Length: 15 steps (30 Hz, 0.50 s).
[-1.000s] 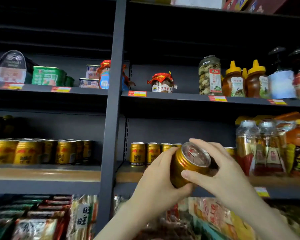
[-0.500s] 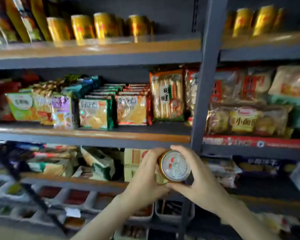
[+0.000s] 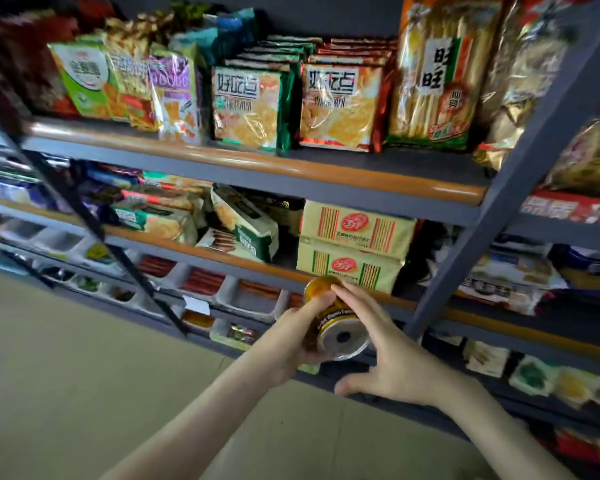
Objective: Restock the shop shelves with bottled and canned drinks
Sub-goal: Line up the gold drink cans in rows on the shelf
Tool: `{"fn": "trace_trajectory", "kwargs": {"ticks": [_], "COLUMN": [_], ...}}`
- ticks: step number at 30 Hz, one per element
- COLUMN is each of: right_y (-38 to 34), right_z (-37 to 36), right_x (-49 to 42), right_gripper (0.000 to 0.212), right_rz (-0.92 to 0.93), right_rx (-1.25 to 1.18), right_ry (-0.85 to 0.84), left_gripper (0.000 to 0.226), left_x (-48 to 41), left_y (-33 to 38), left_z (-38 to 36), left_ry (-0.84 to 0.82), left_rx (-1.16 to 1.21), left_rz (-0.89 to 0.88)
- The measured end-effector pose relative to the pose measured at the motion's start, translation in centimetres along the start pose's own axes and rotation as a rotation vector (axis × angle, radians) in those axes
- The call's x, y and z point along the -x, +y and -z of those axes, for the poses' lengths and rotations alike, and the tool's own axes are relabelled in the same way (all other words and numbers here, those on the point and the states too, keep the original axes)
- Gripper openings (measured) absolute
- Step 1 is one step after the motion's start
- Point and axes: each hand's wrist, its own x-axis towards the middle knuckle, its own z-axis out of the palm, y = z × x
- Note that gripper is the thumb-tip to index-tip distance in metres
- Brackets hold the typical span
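A gold drink can lies tilted in the air in front of the lower shelves, its silver end facing me. My left hand grips it from the left, fingers curled round its side. My right hand is on its right side: the fingers reach over the far end of the can, and the thumb sticks out below, away from it. Both forearms come up from the bottom of the view.
Dark metal shelving with orange front edges carries snack bags, yellow boxes and, lower down, white trays of small goods. A slanted upright post stands right of the hands. Beige floor lies at lower left.
The view has swung down from the can shelf to the snack shelves and floor. The can has gone down with both hands and turned over, so a different end faces me. My right thumb has come off it.
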Motion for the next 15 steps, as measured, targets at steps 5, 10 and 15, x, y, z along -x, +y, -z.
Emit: {"fn": "trace_trajectory", "kwargs": {"ticks": [5, 10, 15], "right_y": [1.0, 1.8, 2.6], "right_z": [-1.5, -0.9, -0.4], "right_x": [-0.7, -0.4, -0.3], "right_gripper": [0.084, 0.066, 0.05], "right_rz": [0.025, -0.096, -0.285], "right_rx": [0.08, -0.092, -0.68], "right_ry": [0.236, 0.408, 0.358], "left_gripper": [0.071, 0.068, 0.084], "left_x": [-0.9, -1.5, -1.2], "left_y": [-0.8, -1.9, -4.2], "left_z": [-0.6, 0.3, 3.3], "left_ry": [-0.058, 0.004, -0.038], "left_rx": [0.075, -0.275, -0.66], "left_rz": [0.094, 0.134, -0.43]}}
